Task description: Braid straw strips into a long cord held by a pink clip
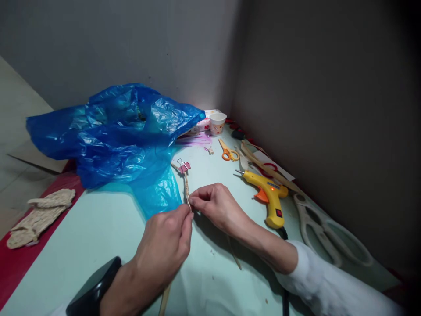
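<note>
A thin braided straw cord runs toward me over the pale table. At its far end a pink binder clip grips it. My left hand pinches the near end of the braid between thumb and fingers. Close against it, my right hand pinches the braid from the other side. Loose flat strands hang from the work: one strand shows below my left hand, another strand under my right forearm. The exact crossing of the strands is hidden by my fingertips.
A crumpled blue plastic bag spreads at the back left. Rightward lie a yellow glue gun, orange scissors and large pale scissors. A paper cup stands behind. A woven straw slipper lies at left.
</note>
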The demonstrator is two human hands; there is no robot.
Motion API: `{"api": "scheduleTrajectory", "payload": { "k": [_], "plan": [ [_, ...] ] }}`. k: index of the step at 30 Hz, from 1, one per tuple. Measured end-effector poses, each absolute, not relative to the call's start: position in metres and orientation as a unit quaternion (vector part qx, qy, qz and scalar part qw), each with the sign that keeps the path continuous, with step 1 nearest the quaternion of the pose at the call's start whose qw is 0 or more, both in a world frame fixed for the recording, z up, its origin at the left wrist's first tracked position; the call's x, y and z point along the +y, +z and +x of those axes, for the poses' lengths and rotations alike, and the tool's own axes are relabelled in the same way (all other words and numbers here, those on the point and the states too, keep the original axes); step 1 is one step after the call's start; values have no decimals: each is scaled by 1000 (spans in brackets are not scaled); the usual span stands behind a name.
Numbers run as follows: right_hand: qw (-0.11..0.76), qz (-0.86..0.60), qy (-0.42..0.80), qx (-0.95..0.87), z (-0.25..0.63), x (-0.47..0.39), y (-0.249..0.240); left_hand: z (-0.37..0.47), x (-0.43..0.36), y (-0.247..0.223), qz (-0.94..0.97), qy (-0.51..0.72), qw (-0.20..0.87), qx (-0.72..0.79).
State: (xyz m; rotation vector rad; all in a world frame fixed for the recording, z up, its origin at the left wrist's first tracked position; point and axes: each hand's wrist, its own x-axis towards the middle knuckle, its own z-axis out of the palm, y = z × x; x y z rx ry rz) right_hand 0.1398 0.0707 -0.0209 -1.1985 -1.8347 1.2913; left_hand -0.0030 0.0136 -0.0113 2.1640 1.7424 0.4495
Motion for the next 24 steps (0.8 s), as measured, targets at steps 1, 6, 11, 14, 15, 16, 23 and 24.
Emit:
{"api": "scheduleTrajectory", "payload": {
  "k": [1,6,11,14,15,16,23,24],
  "plan": [
    [296,-445,522,-665,139,71,-21,-2,12,-14,767,152,149,606],
    [304,-428,659,-539,138,70,-19,2,8,-24,786,101,87,604],
    [317,-410,683,-514,138,71,-20,1,6,-10,795,170,98,574],
    [312,-416,672,-528,140,73,-18,-8,17,1,719,298,155,608],
    [311,-418,668,-531,141,73,-17,-12,23,2,683,317,202,626],
    [307,-418,666,-536,142,73,-16,-15,28,2,648,312,269,641],
    [276,-376,658,-592,144,75,-20,-17,43,-14,446,311,626,559],
    [269,-380,642,-609,144,75,-21,-16,42,-14,432,314,634,558]
  ]
}}
